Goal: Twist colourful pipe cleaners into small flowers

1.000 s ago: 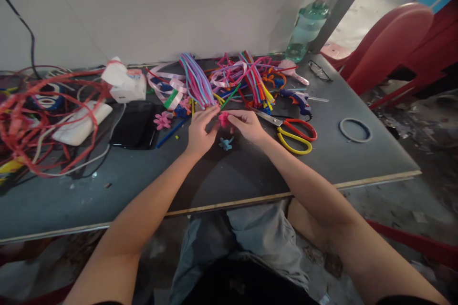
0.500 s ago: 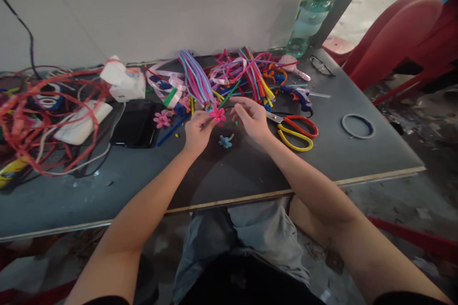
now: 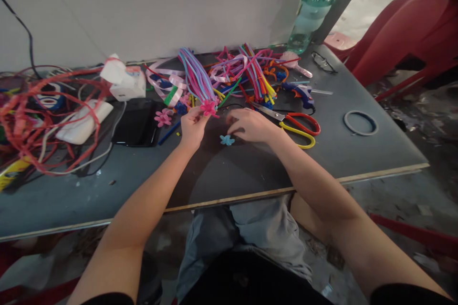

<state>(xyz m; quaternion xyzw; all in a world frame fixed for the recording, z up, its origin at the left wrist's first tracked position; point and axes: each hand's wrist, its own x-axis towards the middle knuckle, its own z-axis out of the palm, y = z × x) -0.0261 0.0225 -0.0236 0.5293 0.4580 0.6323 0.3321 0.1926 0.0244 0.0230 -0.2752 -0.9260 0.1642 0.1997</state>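
Grey surface [image 3: 350, 157]: L hand [image 3: 192, 128] pinching pink flower [image 3: 209, 108] solo, R hand [image 3: 253, 125] now freed of it, half-curled by blue flower [image 3: 226, 140], grip unclear.

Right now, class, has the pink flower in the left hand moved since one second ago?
Yes: the pink flower in the left hand has moved left, closer to the phone.

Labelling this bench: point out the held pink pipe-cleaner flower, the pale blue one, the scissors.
Pink pipe-cleaner flower [image 3: 208, 108]: head view, on its petals.
Pale blue pipe-cleaner flower [image 3: 226, 140]: head view, on its middle.
Scissors [image 3: 276, 114]: head view, on the metal blades.
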